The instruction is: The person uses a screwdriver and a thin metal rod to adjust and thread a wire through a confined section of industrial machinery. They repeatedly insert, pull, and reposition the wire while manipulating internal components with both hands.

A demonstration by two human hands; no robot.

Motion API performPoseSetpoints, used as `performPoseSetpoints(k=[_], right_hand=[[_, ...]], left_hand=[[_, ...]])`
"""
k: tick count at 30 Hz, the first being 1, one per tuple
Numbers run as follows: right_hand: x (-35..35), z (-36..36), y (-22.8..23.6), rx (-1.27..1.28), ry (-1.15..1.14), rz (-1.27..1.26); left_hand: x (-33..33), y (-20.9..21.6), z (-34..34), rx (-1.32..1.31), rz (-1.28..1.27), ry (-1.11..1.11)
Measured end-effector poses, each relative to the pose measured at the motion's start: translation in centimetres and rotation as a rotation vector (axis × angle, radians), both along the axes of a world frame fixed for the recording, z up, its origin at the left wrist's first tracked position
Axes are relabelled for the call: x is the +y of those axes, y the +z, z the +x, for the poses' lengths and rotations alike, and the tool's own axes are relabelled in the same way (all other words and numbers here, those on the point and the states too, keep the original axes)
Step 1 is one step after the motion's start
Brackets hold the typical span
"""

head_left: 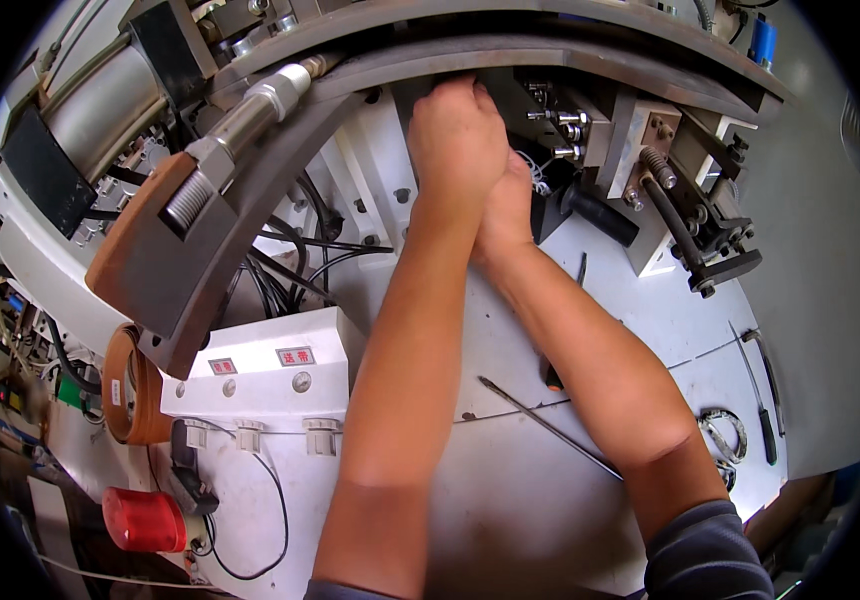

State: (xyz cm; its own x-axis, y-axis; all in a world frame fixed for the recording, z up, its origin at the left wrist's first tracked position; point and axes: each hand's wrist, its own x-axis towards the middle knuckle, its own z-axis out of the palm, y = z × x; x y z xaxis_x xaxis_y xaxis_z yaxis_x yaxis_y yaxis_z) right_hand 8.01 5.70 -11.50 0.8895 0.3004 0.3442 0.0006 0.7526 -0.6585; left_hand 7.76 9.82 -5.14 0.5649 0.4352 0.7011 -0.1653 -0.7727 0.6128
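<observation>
Both my arms reach forward under a curved dark metal rail (550, 52) of a machine. My left hand (456, 135) is right beneath the rail, back of the hand up and fingers curled closed. What those fingers grip, if anything, is hidden. Close against it on the right and lower down is my right hand (510, 195), its fingers out of sight behind the left hand. Just right of the hands are a black cylindrical part (602, 215) and several small metal fittings (565, 128) on a bracket. A white upright plate (365, 170) stands to the left.
A long thin metal rod (550, 425) lies on the white tabletop (510, 520) under my right forearm. At left are a white control box (260, 370), a brown strap roll (130, 390), a red warning light (145, 520) and black cables (280, 290). A black-handled tool (766, 430) lies far right.
</observation>
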Motion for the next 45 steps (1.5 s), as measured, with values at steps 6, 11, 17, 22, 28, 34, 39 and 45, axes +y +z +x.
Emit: performPoseSetpoints(k=[6,11,17,22,28,34,39,45], right_hand=[[0.2,0.7,0.4,0.018,0.081,0.073],[0.1,0.3,1.3,-0.017,-0.004,0.010],[-0.2,0.0,2.2,-0.102,-0.100,-0.114],[-0.4,0.2,2.5,-0.104,-0.148,-0.173],[-0.5,0.8,2.9,-0.096,-0.112,-0.298],[-0.1,0.0,2.1,-0.100,-0.157,-0.230],[-1.1,0.6,2.7,-0.043,0.001,-0.252],[-2.2,1.2,3.5,0.025,0.289,-0.125]], left_hand=[[1.1,0.0,1.2,-0.037,-0.031,-0.038],[1.1,0.6,0.7,0.021,-0.292,-0.207],[2.8,0.4,2.0,-0.028,-0.290,-0.198],[3.0,0.3,1.9,-0.017,-0.265,-0.167],[3.2,1.0,0.9,0.072,-0.164,-0.084],[3.2,0.7,1.4,0.082,-0.006,0.050],[3.3,0.6,1.9,0.202,0.052,0.113],[2.8,1.9,2.3,0.520,0.550,0.340]])
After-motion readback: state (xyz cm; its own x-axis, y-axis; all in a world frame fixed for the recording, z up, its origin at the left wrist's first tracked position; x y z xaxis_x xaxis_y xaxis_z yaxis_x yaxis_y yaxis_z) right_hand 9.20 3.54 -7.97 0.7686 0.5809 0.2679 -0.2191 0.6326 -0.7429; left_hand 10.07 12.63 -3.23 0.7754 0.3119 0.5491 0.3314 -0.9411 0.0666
